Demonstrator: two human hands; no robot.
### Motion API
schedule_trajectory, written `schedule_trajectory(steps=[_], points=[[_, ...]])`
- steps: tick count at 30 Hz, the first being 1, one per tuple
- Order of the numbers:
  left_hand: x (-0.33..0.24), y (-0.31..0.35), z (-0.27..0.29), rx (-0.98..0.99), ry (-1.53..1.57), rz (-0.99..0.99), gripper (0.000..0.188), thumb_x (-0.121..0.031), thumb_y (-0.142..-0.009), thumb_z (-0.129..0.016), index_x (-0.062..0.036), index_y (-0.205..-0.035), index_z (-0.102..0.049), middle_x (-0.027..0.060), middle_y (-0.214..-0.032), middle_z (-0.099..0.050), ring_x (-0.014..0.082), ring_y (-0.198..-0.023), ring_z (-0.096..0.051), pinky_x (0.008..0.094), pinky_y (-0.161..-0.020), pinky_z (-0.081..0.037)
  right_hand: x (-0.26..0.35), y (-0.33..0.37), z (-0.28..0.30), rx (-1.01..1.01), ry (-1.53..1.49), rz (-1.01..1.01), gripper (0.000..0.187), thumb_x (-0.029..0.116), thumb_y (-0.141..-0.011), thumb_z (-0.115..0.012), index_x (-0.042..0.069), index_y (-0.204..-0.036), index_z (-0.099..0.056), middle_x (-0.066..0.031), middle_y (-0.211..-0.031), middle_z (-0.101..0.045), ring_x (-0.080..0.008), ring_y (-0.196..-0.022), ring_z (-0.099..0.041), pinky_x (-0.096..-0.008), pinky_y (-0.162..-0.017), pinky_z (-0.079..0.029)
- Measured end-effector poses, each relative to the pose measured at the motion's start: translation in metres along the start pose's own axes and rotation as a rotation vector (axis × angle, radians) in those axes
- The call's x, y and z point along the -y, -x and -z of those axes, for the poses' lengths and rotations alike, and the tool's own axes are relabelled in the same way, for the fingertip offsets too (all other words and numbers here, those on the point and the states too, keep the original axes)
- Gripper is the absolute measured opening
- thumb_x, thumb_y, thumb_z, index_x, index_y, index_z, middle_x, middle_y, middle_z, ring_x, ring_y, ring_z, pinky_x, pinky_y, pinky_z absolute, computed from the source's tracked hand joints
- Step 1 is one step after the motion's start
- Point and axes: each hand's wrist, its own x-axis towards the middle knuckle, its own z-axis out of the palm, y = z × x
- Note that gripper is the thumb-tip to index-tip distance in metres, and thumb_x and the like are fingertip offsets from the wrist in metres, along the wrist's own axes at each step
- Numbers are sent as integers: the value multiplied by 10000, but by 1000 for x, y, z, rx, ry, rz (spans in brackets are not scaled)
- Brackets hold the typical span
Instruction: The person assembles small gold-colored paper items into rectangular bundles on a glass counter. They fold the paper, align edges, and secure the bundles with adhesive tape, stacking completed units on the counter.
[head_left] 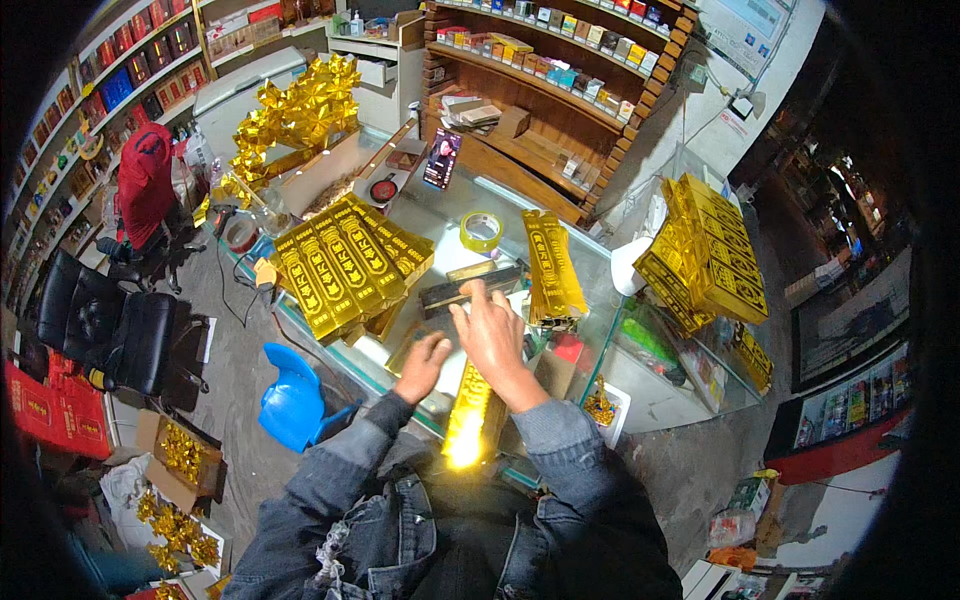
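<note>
At the counter's front edge, a narrow gold printed cardboard strip (478,395) lies before me, its near end glaring with light. Over its far end is my right hand (492,335), index finger stretched toward a long black object (470,287) whose kind I cannot make out. The thumb stands apart from that finger; nothing visible is held. My left hand (424,368), slightly blurred, hovers left of the strip with fingers apart. Beyond the black object sits a roll of yellow tape (481,232). Stacked gold cardboard pieces lie left (350,265) and right (553,268) of my hands.
The glass counter (400,225) carries a lit phone (442,158) and a heap of gold foil ornaments (300,110). Gold boxes (710,250) are piled right. A blue stool (296,400) and black chair (105,325) stand left. Wooden shelves (560,75) hold small packs behind.
</note>
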Motion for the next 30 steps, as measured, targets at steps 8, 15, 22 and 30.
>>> schedule_trajectory(steps=[8, 15, 22, 30], points=[[-79, 85, 19, -86, -788, -286, 744, -383, -883, -666, 64, -1403, -377, 266, -1392, -424, 428, -1245, -443, 473, -1071, -349, 15, -23, -77, 281, -19, 18, 279, 217, -886, -642, 2, -1035, -545, -174, -765, -680, -356, -894, -632, -479, -729, -520], [-17, 68, -16, -1, -1057, -229, 918, -654, -874, -519, 29, -1462, -347, 206, -1504, -363, 404, -1422, -281, 575, -1141, -228, -22, -5, -141, 361, -78, -91, 284, 241, -902, -618, 6, -1057, -577, -247, -840, -656, -423, -931, -634, -524, -804, -511], [-5, 65, -20, -10, -1073, -226, 911, -670, -892, -475, 9, -1483, -335, 167, -1561, -301, 362, -1461, -222, 598, -1144, -207, -53, -10, -114, 318, -218, -152, 223, 264, -886, -598, 46, -921, -626, -187, -869, -693, -394, -879, -663, -462, -804, -512], [-7, 66, -21, -36, -1056, -211, 909, -654, -884, -502, 3, -1488, -332, 152, -1581, -271, 345, -1464, -225, 598, -1147, -195, -118, 80, 5, 271, -41, -363, 266, 278, -855, -709, 64, -978, -608, -154, -861, -677, -353, -884, -649, -470, -835, -434]])
